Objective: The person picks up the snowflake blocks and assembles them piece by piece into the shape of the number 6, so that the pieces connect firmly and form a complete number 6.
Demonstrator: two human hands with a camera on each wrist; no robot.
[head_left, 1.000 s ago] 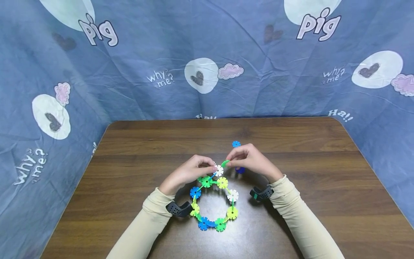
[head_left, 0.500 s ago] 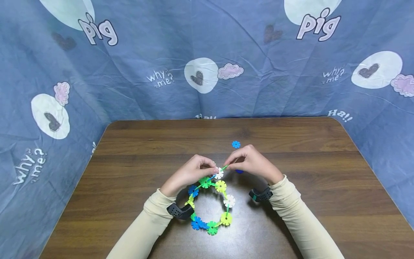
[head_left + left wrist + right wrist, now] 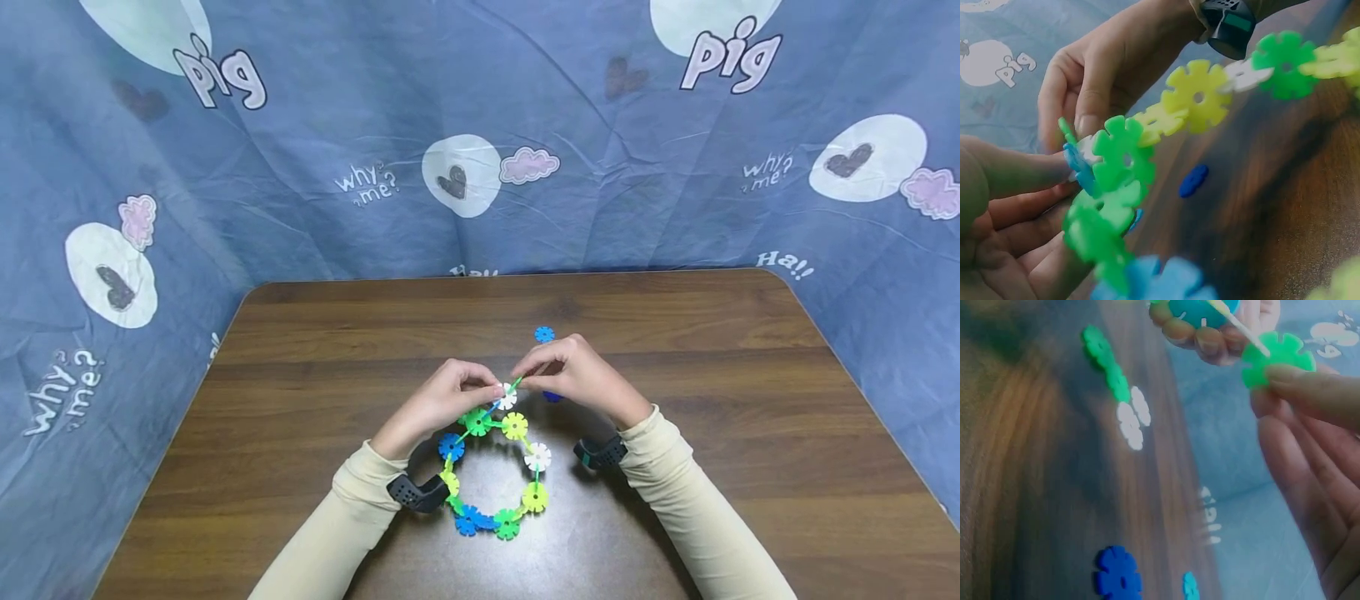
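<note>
A ring of linked snowflake discs in green, yellow, blue and white hangs between the hands, its white disc (image 3: 507, 397) at the far end. My left hand (image 3: 450, 398) pinches the chain there, with a blue disc (image 3: 1079, 167) beside its fingertips in the left wrist view. In my right hand (image 3: 573, 377), a green disc (image 3: 1282, 356) is pinched between thumb and fingers. This green disc meets the white disc's edge at an angle; how deep the slots engage cannot be made out. Fingers partly cover the joint.
Beyond the right hand lie a loose light blue disc (image 3: 544, 334) and a dark blue disc (image 3: 1119, 578). The right wrist view also shows loose green discs (image 3: 1099, 347) and white discs (image 3: 1130, 425) on the brown wooden table (image 3: 337, 333). A blue printed cloth (image 3: 315, 217) hangs behind.
The right hand has come slightly left and turned the green disc edge-on against the white disc. The ring swung toward the lower left, then back. The left hand keeps its hold.
</note>
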